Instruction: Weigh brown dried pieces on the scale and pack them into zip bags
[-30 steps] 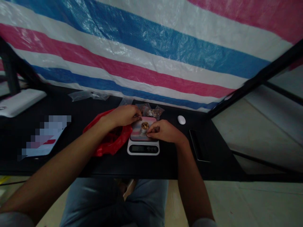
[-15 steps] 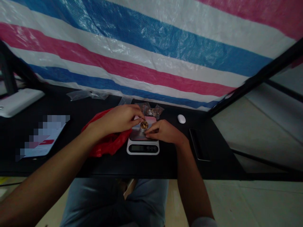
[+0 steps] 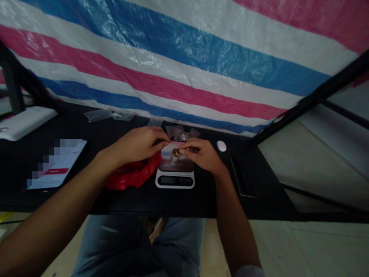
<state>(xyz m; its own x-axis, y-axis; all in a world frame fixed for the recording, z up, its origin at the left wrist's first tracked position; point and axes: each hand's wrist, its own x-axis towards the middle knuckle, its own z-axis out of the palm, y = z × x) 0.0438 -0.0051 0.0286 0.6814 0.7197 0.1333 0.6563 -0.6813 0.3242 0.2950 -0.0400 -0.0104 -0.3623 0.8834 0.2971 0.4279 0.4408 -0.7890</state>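
One small cup (image 3: 175,158) by the right hand (image 3: 205,154) holds indistinct brown pieces (image 3: 176,152)

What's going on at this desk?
A person's right hand has its fingertips at the rim of a small cup of brown pieces, which stands on a digital scale. The left hand is by the far-left corner of the scale's plate, above a red plastic bag.

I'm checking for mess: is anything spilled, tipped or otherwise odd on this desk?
Nothing stands out: the small cup of brown pieces looks upright on the scale, with no spill visible around it. The red bag beside the scale is crumpled, as thin plastic often is.
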